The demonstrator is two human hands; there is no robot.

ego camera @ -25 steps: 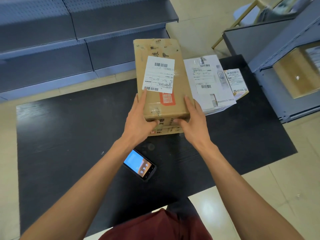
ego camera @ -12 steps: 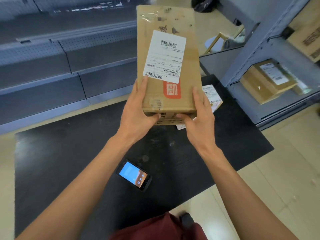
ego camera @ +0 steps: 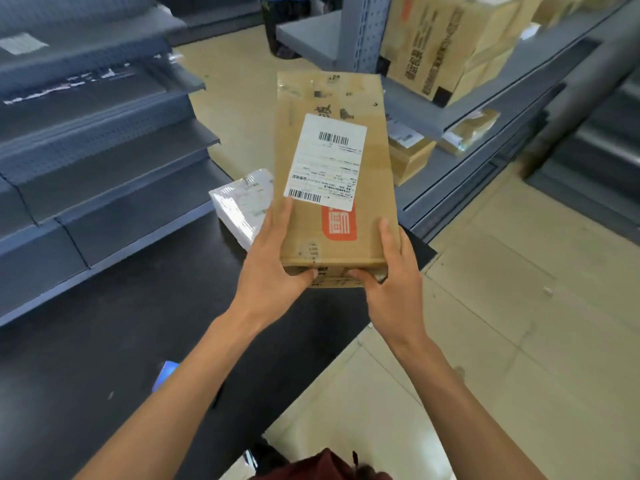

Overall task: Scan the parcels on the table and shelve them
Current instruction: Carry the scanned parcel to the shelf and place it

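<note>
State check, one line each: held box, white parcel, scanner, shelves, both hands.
Long brown cardboard box: lifted off the table, label up, held at its near end.
White plastic-wrapped parcel: lying on the black table.
Handheld scanner: on the table, screen lit, mostly hidden.
Right-side grey shelf: holds cardboard boxes.
Left hand: grips box.
Right hand: grips box.

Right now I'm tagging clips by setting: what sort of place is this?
Probably a parcel depot or pickup stockroom: grey metal shelving holding cartons, and a labelled, barcoded cardboard parcel in both hands.
</note>
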